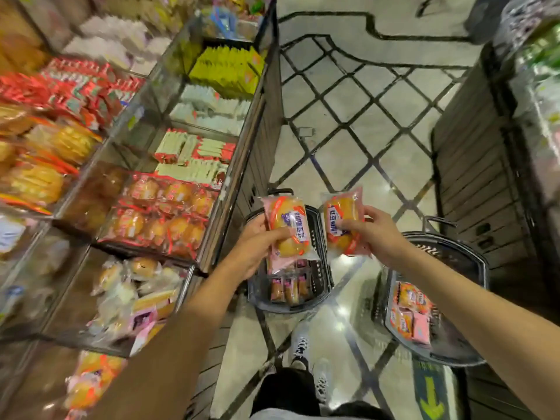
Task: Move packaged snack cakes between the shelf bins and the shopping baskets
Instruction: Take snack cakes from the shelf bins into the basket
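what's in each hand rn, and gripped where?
Left hand grips one snack cake pack by its left long edge. Right hand grips another pack by its right long edge, fingers across the front.

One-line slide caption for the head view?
Left hand and right hand each hold a snack cake above two floor baskets.

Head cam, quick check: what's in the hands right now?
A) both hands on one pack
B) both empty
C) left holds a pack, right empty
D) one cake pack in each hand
D: the left hand grips one snack cake pack and the right hand pinches a second pack, both above the baskets.
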